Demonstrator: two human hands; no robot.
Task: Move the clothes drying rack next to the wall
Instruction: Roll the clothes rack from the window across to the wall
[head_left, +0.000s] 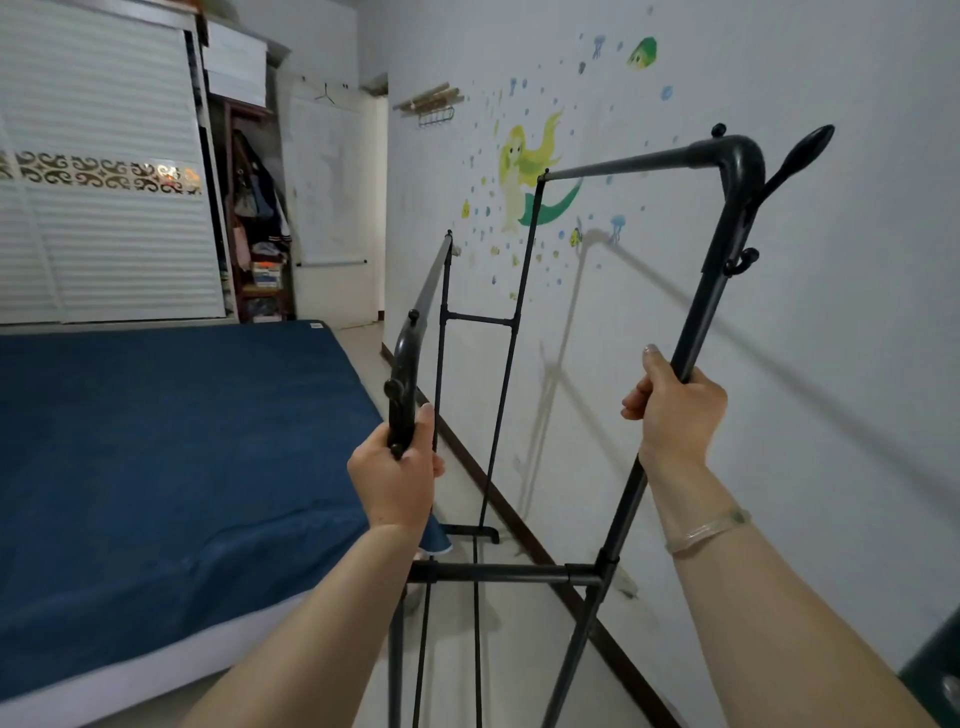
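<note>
A black metal clothes drying rack (511, 571) stands in the narrow aisle between the bed and the wall (831, 312) on the right. It has two top rails, thin uprights and a low crossbar. My left hand (397, 480) is shut around the curved top corner of the rack's left post. My right hand (672, 410) grips the right upright post below its bent top corner. The right post is close to the wall, which carries mermaid and fish stickers. The rack's feet are partly out of sight.
A bed with a blue cover (171, 467) fills the left side. A white wardrobe (104, 166) and an open closet with clothes (257, 218) stand at the far end. A dark baseboard (519, 525) runs along the wall. A dark green object (935, 670) sits at the lower right.
</note>
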